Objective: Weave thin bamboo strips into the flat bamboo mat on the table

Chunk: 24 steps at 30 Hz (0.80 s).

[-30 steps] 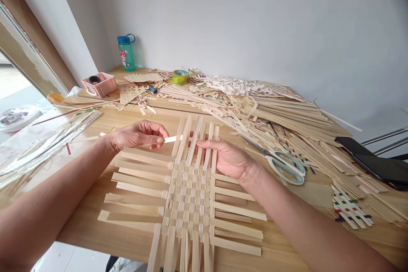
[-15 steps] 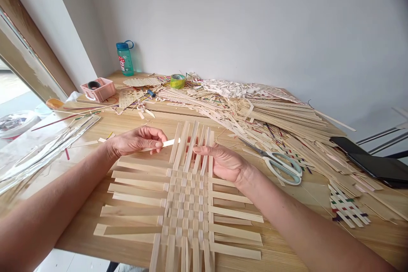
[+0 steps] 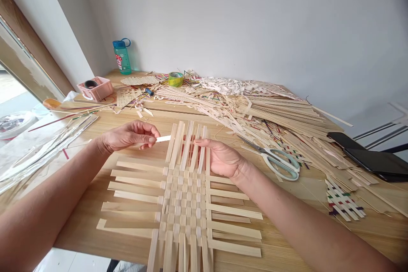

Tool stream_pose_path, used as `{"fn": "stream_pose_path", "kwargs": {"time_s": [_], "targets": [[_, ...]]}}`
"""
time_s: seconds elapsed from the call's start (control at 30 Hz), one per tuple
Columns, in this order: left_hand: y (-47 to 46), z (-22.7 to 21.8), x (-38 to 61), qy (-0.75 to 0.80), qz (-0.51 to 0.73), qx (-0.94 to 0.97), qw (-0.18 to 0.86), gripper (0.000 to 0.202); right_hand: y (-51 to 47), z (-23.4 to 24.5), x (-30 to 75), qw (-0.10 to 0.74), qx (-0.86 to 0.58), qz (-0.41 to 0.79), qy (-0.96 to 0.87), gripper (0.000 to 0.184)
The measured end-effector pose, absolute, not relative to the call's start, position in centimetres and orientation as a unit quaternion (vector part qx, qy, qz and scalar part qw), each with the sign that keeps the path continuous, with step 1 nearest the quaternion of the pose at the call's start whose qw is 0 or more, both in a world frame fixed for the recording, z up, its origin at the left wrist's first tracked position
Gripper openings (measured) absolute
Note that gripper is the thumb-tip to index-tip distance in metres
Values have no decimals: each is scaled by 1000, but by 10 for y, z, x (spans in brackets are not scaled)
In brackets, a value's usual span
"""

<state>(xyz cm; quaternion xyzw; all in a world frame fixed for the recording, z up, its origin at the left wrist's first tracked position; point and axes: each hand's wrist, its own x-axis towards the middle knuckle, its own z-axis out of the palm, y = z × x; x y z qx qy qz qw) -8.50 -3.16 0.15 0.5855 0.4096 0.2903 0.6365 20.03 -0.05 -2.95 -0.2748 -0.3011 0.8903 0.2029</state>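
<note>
Our left hand [image 3: 132, 137] pinches a strip [image 3: 163, 138], our right hand [image 3: 220, 155] clasps far ends [image 3: 188, 141] of the woven mat [image 3: 181, 204] on the near surface [image 3: 81, 216], likely light, springy, best held beside the weave.

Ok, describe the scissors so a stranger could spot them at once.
On the wooden table, find the right hand and the flat black object farther right. Between them lie the scissors, set apart from the flat strips around by pale looped handles.

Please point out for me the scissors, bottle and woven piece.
Scissors [image 3: 264, 151]: head view, near the pivot.
Bottle [image 3: 123, 58]: head view, on its body.
Woven piece [image 3: 182, 204]: head view, on its woven middle.
</note>
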Motion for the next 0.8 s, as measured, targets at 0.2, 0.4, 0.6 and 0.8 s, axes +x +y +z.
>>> {"fn": "stream_pose_path", "kwargs": {"time_s": [0.2,0.4,0.6,0.8], "targets": [[-31,0,-83,432,268,582,634,39,-2,-32,200,198,-299,880,-310,28],[-27,-2,-92,462,278,588,604,37,0,-35,201,209,-289,886,-295,37],[-32,19,-100,487,309,644,503,26,1,-37,201,206,-300,887,-284,32],[-48,38,-76,489,170,759,395,24,0,-37,197,191,-314,888,-275,21]]}}
